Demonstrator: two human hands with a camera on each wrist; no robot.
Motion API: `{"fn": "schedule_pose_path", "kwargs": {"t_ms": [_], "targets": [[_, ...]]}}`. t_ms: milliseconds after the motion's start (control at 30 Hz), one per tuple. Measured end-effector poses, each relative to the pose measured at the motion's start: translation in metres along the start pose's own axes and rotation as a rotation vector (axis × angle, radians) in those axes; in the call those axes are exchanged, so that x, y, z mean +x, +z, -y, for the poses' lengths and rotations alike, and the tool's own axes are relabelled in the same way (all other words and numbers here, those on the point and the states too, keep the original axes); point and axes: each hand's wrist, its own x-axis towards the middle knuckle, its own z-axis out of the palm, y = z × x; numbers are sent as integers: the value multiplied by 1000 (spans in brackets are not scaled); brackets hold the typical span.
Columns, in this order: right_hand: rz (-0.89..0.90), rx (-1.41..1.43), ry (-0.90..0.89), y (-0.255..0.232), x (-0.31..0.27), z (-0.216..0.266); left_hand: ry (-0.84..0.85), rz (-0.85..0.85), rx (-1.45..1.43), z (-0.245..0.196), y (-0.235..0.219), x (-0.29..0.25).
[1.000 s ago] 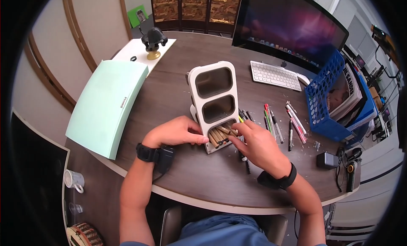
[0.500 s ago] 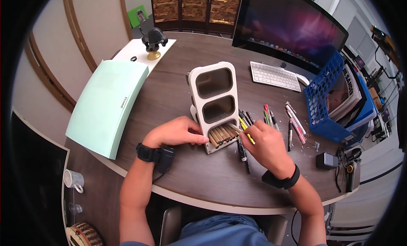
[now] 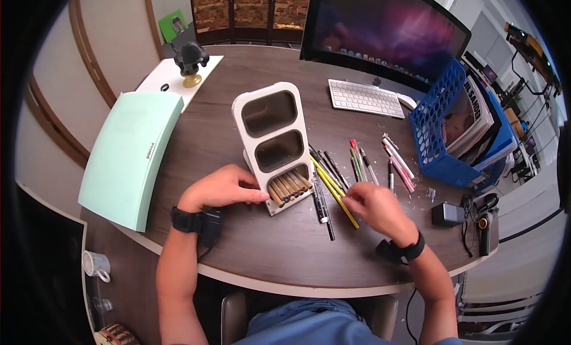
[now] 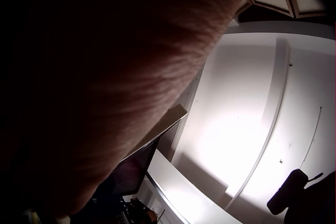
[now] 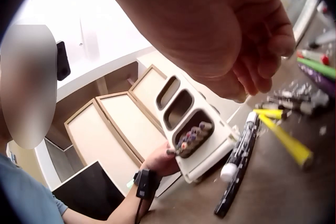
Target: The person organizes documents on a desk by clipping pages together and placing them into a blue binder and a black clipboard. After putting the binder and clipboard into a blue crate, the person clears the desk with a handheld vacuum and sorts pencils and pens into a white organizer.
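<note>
A white pen organizer (image 3: 253,144) with three dark compartments stands tilted on the desk. My left hand (image 3: 221,187) grips its lower left side, thumb on the front edge, the other fingers partly hidden behind. Several brown pencils (image 3: 289,187) lie side by side in the bottom compartment, ends facing me. My right hand (image 3: 383,209) is over the desk to the right, fingers loosely bent, nothing visible in them. Its fingertips are beside two yellow pencils (image 3: 340,200). Black-and-white pens (image 3: 320,197) lie between these and the organizer. The left wrist view is mostly filled by the hand.
More pens and markers (image 3: 399,165) lie to the right. Behind them are a keyboard (image 3: 366,98), a monitor (image 3: 386,39) and a blue file basket (image 3: 437,158). A mint-green box (image 3: 128,161) stands at the left. A small dark box (image 3: 447,214) with cables sits at the right edge.
My right hand has let go of a pencil in the bottom compartment and moved right, beside the yellow pencils. The left hand keeps its grip. The head view has turned, shifting everything left.
</note>
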Motion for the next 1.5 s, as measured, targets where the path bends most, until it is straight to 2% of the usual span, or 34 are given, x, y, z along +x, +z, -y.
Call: {"fn": "schedule_pose_path", "kwargs": {"t_ms": [100, 233, 433, 500, 567, 600, 633, 700, 800, 1033, 1133, 1233, 1333, 1367, 1433, 1500], "targets": [[49, -84, -49, 22, 0, 18, -7, 7, -36, 3, 0, 2], [-44, -237, -119, 44, 11, 13, -11, 3, -50, 4, 1, 2], [13, -346, -11, 24, 1, -9, 0, 8, -20, 1, 1, 2], [29, -223, -41, 17, -6, -15, -13, -1, 1, 1, 1, 1], [61, -133, 103, -2, -8, -17, -7, -1, -18, 1, 1, 1], [-43, -148, 115, -7, -7, -27, -10, -6, -34, 0, 2, 0], [-34, -153, 222, -18, -4, -30, -15, -11, -49, 0, 2, 0], [-154, -234, 172, -20, -2, -55, -20, -5, -35, 0, 1, 0], [-194, -385, 101, -3, 4, -83, -20, -2, -31, -2, 2, 0], [-100, -389, 164, -7, 12, -72, -21, -6, -57, 1, 2, 1], [-29, -309, 238, -13, 9, -69, -18, -1, -36, -1, 2, 1], [-108, -202, 220, -18, 4, -73, 12, -8, -3, 2, 2, 1], [-328, -80, 92, -31, -3, -58, 46, -6, -3, 6, 1, 3], [-313, -27, 70, -36, -8, -49, 29, -4, 23, 6, -1, 3], [-101, 515, 244, -50, -19, -18, 28, 0, -2, 0, 0, 0], [38, 848, 225, -52, -27, 6, 25, -12, 6, 2, -1, 0]]}}
